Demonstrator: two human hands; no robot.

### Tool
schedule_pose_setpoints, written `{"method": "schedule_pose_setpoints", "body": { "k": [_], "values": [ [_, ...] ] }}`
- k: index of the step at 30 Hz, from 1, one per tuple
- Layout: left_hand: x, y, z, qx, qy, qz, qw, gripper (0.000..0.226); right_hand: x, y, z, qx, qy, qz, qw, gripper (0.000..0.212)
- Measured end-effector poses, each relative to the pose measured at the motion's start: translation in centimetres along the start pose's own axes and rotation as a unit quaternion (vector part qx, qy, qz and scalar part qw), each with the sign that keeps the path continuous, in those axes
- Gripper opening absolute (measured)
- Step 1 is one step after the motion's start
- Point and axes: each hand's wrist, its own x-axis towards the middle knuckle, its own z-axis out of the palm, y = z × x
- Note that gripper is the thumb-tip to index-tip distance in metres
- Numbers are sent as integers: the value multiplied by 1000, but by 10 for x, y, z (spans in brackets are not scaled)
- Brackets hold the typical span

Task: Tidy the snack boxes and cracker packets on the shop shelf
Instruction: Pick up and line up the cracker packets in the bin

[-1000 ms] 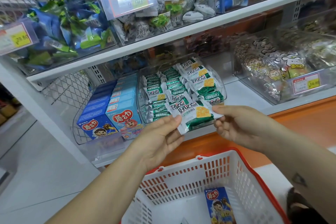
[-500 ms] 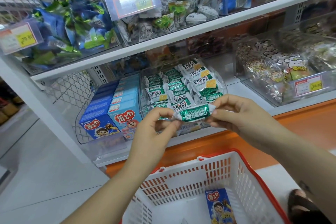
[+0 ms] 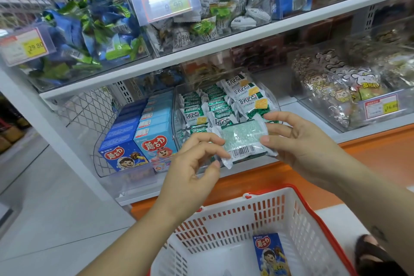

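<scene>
While a snack box (image 3: 272,253) lies in the basket (image 3: 235,215) below, left hand (image 3: 192,163) and right hand (image 3: 298,148) pinch opposite ends of one cracker packet (image 3: 243,139), barcode up, just before the clear bin (image 3: 178,123). Step: restocking, likely. Next: flip label-up, slot among rows.

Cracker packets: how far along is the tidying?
Done: blue snack boxes stand in rows; green cracker packets fill the clear bin. In hand: left hand and right hand hold a loose packet, barcode up. Left: shelving it, and the blue box in the white basket.
</scene>
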Motion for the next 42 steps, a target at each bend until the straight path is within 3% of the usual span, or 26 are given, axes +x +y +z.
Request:
{"method": "schedule_pose_setpoints", "body": {
  "k": [3, 6, 8, 12, 17, 21, 23, 26, 33, 36, 38, 40, 42],
  "values": [
    [1, 0, 5, -57, 33, -29, 997, 14, 0, 1, -1, -32, -23, -12, 999, 46],
    [4, 4, 11, -133, 59, -104, 984, 39, -1, 3, 1, -69, -37, -41, 996, 42],
    [6, 4, 11, -123, 64, -110, 984, 44, -1, 4, 2, -77, -39, -51, 995, 39],
    [7, 2, 9, -70, 60, -106, 990, 33, -2, 2, 1, -117, -37, -76, 990, 35],
    [10, 2, 12, 2, 81, -69, 994, 30, -1, 1, -1, -257, 16, -111, 960, 22],
    [18, 3, 12, 128, 50, 46, 989, 30, -3, -3, 4, -163, -15, -89, 983, 30],
    [22, 5, 13, 139, 17, 73, 987, 30, 0, 0, 3, -158, -1, -77, 984, 30],
    [27, 9, 16, 113, -39, 35, 992, 26, 7, 4, -3, -161, 60, -94, 981, 7],
    [64, -9, 23, 117, 21, -66, 991, 36, 27, 5, 3, -177, 57, -168, 968, 23],
    [89, -18, 23, 134, 42, -70, 988, 33, 49, -2, -1, -225, 60, -197, 952, 20],
    [110, -28, 20, 147, 72, -71, 984, 31, 68, -10, -12, -310, 95, -213, 922, 17],
    [134, -43, 17, 162, 104, -77, 978, 29, 88, -15, -24, -415, 121, -198, 880, 28],
    [159, -61, 15, 189, 133, -86, 969, 27, 104, -13, -35, -460, 124, -154, 866, 37]
  ]
}}
